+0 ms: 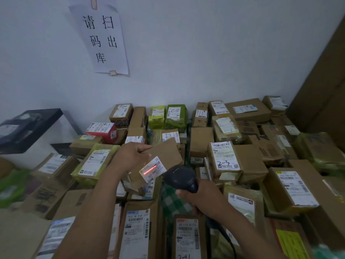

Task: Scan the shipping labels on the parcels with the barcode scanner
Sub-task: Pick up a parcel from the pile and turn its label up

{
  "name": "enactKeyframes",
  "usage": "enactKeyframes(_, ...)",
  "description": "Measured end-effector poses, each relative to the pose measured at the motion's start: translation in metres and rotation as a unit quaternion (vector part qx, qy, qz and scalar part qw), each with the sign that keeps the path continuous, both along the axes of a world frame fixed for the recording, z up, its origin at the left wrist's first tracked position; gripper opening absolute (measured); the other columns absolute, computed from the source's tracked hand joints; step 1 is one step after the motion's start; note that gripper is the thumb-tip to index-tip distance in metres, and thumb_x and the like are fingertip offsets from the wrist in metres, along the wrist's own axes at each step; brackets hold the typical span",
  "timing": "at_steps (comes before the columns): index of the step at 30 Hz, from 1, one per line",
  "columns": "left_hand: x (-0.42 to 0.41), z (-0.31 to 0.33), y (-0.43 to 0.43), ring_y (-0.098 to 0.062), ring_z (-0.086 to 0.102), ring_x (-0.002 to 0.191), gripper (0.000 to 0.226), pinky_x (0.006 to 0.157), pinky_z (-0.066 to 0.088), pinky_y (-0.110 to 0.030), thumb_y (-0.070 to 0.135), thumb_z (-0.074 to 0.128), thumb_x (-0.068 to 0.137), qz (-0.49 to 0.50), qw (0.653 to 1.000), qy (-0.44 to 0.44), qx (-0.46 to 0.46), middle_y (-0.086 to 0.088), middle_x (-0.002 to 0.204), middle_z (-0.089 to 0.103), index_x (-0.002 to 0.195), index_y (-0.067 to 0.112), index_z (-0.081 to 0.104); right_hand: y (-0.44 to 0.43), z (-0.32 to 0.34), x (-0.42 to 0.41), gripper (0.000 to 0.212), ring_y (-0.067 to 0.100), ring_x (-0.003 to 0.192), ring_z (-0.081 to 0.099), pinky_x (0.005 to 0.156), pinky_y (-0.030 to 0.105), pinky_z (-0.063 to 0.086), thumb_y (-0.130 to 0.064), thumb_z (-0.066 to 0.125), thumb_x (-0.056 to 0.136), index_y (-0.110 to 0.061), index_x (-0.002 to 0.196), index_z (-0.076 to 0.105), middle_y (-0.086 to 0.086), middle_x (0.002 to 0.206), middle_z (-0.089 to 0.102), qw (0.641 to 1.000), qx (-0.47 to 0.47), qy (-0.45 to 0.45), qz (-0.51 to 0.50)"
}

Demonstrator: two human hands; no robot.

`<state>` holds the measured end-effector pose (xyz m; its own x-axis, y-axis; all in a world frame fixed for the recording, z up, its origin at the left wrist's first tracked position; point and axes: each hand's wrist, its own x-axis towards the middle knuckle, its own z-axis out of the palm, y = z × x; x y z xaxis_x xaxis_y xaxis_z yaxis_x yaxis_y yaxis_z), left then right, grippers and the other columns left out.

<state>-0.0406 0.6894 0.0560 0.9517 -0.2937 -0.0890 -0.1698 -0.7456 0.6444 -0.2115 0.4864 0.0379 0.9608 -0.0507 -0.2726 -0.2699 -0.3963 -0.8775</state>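
My left hand grips a brown cardboard parcel by its left edge and holds it tilted above the pile. Its white shipping label faces me, and a red scan line crosses the label. My right hand grips the handle of a black barcode scanner, whose head points at the label from just to the right. The scanner's cable trails down toward the bottom edge.
Several labelled parcels cover the surface: brown boxes, green packs, a red box. A paper sign hangs on the white wall. A black and white unit stands at left. Tall cardboard leans at right.
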Motion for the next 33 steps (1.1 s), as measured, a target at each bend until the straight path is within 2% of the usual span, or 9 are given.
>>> enactKeyframes(3,-0.001,0.002,-0.004,0.006,0.060,0.079,0.035,0.062,0.043,-0.014,0.024,0.071,0.088,-0.006,1.000,0.001,0.010,0.008,0.110,0.073,0.122,0.031,0.069,-0.001,0.003,0.000,0.016,0.003,0.040,0.056,0.046,0.017,0.046,-0.036,0.069,0.088,-0.025,0.083,0.057,-0.018,0.046,0.060,1.000,-0.001,0.006,0.001)
enactKeyframes(11,-0.003,0.004,-0.013,0.007,0.061,0.076,0.035,0.056,0.041,-0.009,0.024,0.069,0.090,-0.005,1.000,0.014,-0.009,0.011,0.111,0.072,0.124,0.034,0.067,-0.009,0.002,0.000,0.016,0.002,0.039,0.056,0.047,0.017,0.046,-0.037,0.069,0.087,-0.025,0.085,0.059,-0.014,0.046,0.061,1.000,0.004,0.018,0.005)
enactKeyframes(13,-0.006,0.003,-0.016,0.005,0.062,0.080,0.034,0.062,0.044,-0.012,0.025,0.068,0.091,-0.010,1.000,0.008,-0.022,0.013,0.109,0.071,0.122,0.038,0.067,-0.014,0.000,0.000,0.017,0.006,0.039,0.057,0.047,0.020,0.047,-0.036,0.070,0.087,-0.023,0.086,0.061,-0.006,0.048,0.062,1.000,0.017,0.014,-0.016)
enactKeyframes(16,-0.007,-0.007,-0.023,-0.005,0.060,0.101,0.038,0.086,0.048,-0.025,0.026,0.064,0.094,-0.026,0.999,0.008,-0.040,0.015,0.122,0.063,0.129,0.039,0.061,-0.025,-0.002,0.000,0.025,0.015,0.040,0.058,0.049,0.027,0.049,-0.034,0.069,0.087,-0.010,0.083,0.063,0.006,0.058,0.066,0.994,0.076,0.005,-0.078)
enactKeyframes(20,-0.014,-0.031,-0.044,-0.009,0.056,0.114,0.046,0.087,0.047,-0.024,0.023,0.057,0.097,-0.032,0.997,0.050,-0.054,0.016,0.128,0.055,0.137,0.045,0.049,-0.040,-0.004,0.001,0.041,0.022,0.042,0.055,0.049,0.029,0.049,-0.036,0.064,0.089,0.001,0.072,0.062,0.014,0.054,0.061,0.975,0.155,0.001,-0.158)
enactKeyframes(23,-0.030,-0.058,-0.068,-0.020,0.054,0.123,0.041,0.098,0.047,-0.035,0.024,0.052,0.101,-0.001,0.994,0.090,-0.059,0.006,0.131,0.056,0.141,0.031,0.048,-0.045,-0.008,0.002,0.040,0.022,0.043,0.055,0.047,0.028,0.049,-0.035,0.063,0.090,0.001,0.073,0.062,0.012,0.055,0.061,0.966,0.175,-0.002,-0.193)
enactKeyframes(28,-0.047,-0.120,-0.087,-0.020,0.056,0.110,0.031,0.095,0.045,-0.032,0.017,0.044,0.103,0.076,0.977,0.194,-0.043,0.001,0.125,0.058,0.132,0.017,0.054,-0.049,-0.020,0.002,0.033,0.021,0.043,0.054,0.046,0.030,0.047,-0.030,0.063,0.092,-0.001,0.078,0.057,0.011,0.062,0.061,0.958,0.196,0.004,-0.210)
enactKeyframes(30,-0.048,-0.136,-0.092,-0.024,0.058,0.106,0.030,0.089,0.043,-0.031,0.013,0.041,0.103,0.113,0.960,0.244,-0.082,-0.007,0.120,0.061,0.129,0.011,0.055,-0.051,-0.024,0.001,0.032,0.022,0.045,0.055,0.048,0.032,0.048,-0.029,0.064,0.092,-0.002,0.078,0.058,0.010,0.063,0.061,0.958,0.192,0.009,-0.213)
enactKeyframes(33,-0.048,-0.160,-0.097,-0.031,0.061,0.107,0.024,0.094,0.051,-0.042,0.010,0.046,0.101,0.166,0.932,0.283,-0.153,-0.013,0.119,0.064,0.120,0.016,0.059,-0.057,-0.028,-0.002,0.033,0.021,0.046,0.056,0.047,0.031,0.049,-0.030,0.065,0.091,-0.001,0.077,0.061,0.012,0.065,0.062,0.957,0.177,0.021,-0.228)
